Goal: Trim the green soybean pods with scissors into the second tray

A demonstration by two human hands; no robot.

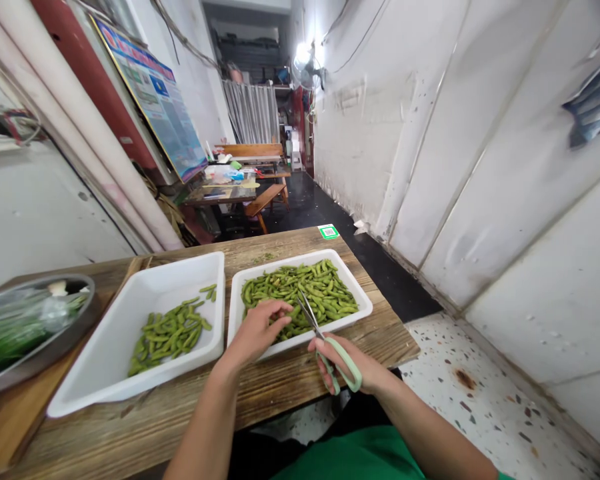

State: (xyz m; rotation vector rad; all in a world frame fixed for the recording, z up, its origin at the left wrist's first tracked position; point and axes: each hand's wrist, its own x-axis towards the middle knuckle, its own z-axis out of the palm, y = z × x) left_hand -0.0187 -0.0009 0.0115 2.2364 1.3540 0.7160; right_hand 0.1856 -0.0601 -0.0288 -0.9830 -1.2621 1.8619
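My right hand (343,360) grips a pair of scissors (351,363) with pale green handles. Their blades are parted and point over the right white tray (366,308), which is filled with green edamame pods (300,293). Over the near left part of that tray is my left hand (264,325), thumb and fingers slightly apart with nothing visible between them. Its fingertips are close to the pods; whether they touch is unclear. To the left, a deeper white tray (105,347) holds a smaller heap of edamame pods (170,333) and a few loose ones near its right wall.
Both trays stand on a wooden table (275,393). At the far left, a metal bowl (87,303) contains bagged green vegetables. A green QR-code card (329,231) lies at the table's far right corner. Beyond are another cluttered table (225,193) and wooden benches (267,198); a white wall runs along the right.
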